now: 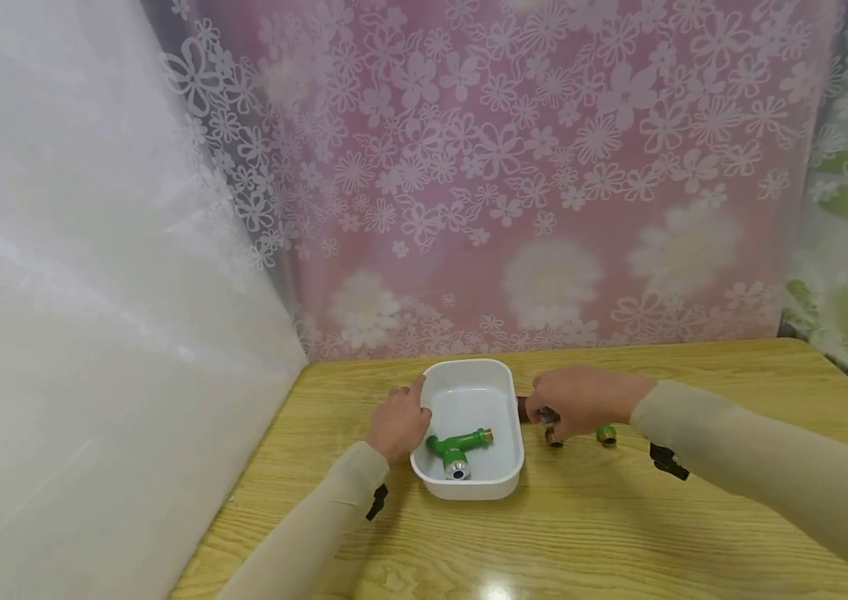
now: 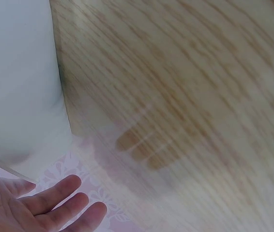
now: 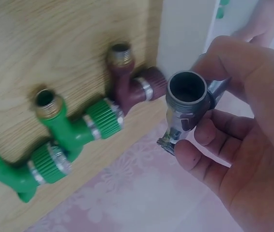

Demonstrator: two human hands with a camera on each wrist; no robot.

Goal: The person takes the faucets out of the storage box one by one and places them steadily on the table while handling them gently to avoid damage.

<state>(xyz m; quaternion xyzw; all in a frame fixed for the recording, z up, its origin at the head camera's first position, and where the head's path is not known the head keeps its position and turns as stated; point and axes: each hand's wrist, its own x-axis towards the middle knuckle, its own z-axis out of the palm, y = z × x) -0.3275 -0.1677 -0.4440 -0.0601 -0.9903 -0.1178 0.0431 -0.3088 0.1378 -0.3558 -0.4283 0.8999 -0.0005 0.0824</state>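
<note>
My right hand grips a silver metal tap between thumb and fingers, just right of a white tub; the tap's threaded opening faces the right wrist camera. My left hand rests at the tub's left rim, with its fingers loosely extended in the left wrist view. Inside the tub lies a green tap. Beyond the silver tap, the right wrist view has a maroon tap and two green taps, one nearer and one farther, on the table.
The wood-patterned table extends in front of the tub and to its right. A pink floral curtain hangs behind it, and a pale sheet stands along the left side.
</note>
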